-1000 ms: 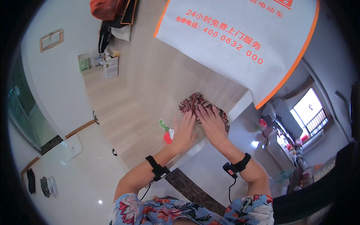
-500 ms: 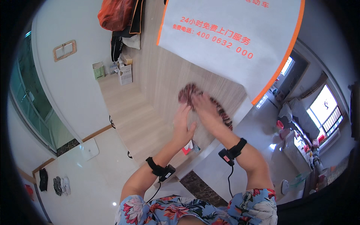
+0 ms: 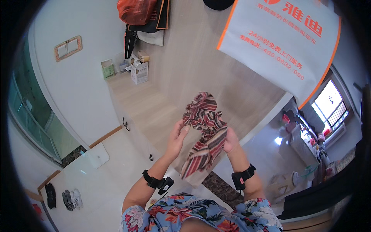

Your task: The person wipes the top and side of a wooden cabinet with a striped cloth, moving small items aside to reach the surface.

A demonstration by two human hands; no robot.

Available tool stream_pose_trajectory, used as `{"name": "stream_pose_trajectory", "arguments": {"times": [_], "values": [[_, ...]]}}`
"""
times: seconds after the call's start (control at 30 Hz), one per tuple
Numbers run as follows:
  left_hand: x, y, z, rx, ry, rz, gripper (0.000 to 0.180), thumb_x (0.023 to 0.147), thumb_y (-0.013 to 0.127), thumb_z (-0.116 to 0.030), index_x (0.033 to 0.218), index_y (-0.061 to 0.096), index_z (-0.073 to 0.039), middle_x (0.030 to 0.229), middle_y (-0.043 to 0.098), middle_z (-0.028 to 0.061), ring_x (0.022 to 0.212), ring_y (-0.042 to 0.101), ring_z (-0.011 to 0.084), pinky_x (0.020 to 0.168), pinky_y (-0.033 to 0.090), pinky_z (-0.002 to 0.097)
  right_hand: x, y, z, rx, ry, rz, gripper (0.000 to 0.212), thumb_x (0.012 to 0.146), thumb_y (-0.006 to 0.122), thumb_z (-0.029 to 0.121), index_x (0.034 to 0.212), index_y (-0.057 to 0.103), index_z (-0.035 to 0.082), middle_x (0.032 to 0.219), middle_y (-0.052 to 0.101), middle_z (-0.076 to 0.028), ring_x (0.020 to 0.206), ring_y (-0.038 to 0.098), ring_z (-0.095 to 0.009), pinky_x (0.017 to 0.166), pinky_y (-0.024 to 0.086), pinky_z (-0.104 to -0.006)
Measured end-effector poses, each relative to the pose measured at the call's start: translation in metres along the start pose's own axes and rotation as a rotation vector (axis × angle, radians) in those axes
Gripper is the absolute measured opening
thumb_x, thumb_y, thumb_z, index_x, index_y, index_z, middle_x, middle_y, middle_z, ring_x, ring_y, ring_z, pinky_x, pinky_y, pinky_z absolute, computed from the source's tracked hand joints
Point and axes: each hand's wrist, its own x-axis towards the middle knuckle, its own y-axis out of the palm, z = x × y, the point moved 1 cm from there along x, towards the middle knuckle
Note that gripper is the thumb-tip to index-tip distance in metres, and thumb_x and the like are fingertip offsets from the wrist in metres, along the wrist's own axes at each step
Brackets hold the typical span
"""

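A striped piece of cloth (image 3: pixel 206 133), in red, black and cream, is held up between my two hands in front of the wooden cabinet. Its upper part is bunched and ruffled; a flatter flap hangs toward me. At its left edge, my left hand (image 3: pixel 177 138) is closed on the ruffled part, thumb on top. My right hand (image 3: pixel 231 140) grips the right edge, with most of its fingers behind the fabric. What kind of cloth article this is cannot be made out.
A pale wooden cabinet top (image 3: pixel 154 102) runs beneath, with small boxes (image 3: pixel 139 71) at its far left. An orange bag (image 3: pixel 137 11) hangs on the back panel. A white sheet with orange edging (image 3: pixel 278 50) hangs at upper right. Shoes (image 3: pixel 72 199) stand on the floor at left.
The cloth has come up off the wooden surface toward me and its flap now hangs loose. My hands have moved apart to its two sides. The view has shifted left.
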Motion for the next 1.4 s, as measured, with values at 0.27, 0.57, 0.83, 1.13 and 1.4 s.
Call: {"name": "stream_pose_trajectory", "arguments": {"times": [0.27,0.57,0.83,1.13,1.4], "values": [[0.008,-0.036,-0.056,-0.233,-0.117,0.080,0.029,0.097,0.051,-0.013,0.125,0.046,-0.007,0.118,0.056,0.0026,0.106,0.055,0.0118,0.091,0.044,0.0303,0.014,0.029,-0.057,0.074,-0.004,0.065,0.046,0.101,0.037,0.035,0.128,0.052,0.001,0.124,0.058,-0.020,0.108,0.061,-0.033,0.093,0.050,-0.0482],[0.045,-0.055,-0.060,-0.355,-0.020,0.040,0.015,0.095,0.054,-0.008,0.109,0.053,-0.004,0.100,0.060,0.0026,0.092,0.056,0.0087,0.083,0.046,0.0241,0.021,0.028,-0.070,-0.014,-0.173,0.093,0.043,0.102,0.033,0.030,0.130,0.049,0.002,0.125,0.059,-0.016,0.112,0.058,-0.029,0.099,0.046,-0.0444],[0.075,-0.042,-0.079,0.024,0.066,0.084,0.011,0.094,0.055,-0.007,0.105,0.055,-0.003,0.093,0.057,-0.0009,0.087,0.052,0.0056,0.080,0.043,0.0210,0.023,0.038,-0.042,-0.654,-0.217,-0.263,0.035,0.096,0.051,0.023,0.123,0.054,0.002,0.097,0.062,-0.001,0.085,0.060,-0.013,0.079,0.049,-0.0269],[0.139,-0.058,-0.093,0.020,0.209,-0.055,0.014,0.095,0.056,-0.011,0.107,0.055,-0.003,0.097,0.060,0.0003,0.088,0.054,0.0061,0.080,0.043,0.0213,0.040,0.007,0.012,-0.768,-0.574,-0.358,0.016,0.095,0.051,0.013,0.105,0.057,0.002,0.093,0.059,0.002,0.089,0.056,-0.008,0.081,0.045,-0.0245],[0.208,-0.058,-0.090,0.007,0.234,-0.101,0.012,0.096,0.055,-0.012,0.105,0.054,-0.004,0.087,0.059,-0.0009,0.077,0.054,0.0051,0.070,0.045,0.0214,0.042,0.022,0.043,-0.390,-0.726,-0.169,0.021,0.093,0.054,0.011,0.112,0.050,0.005,0.106,0.059,-0.003,0.097,0.057,-0.012,0.090,0.046,-0.0303]]}}
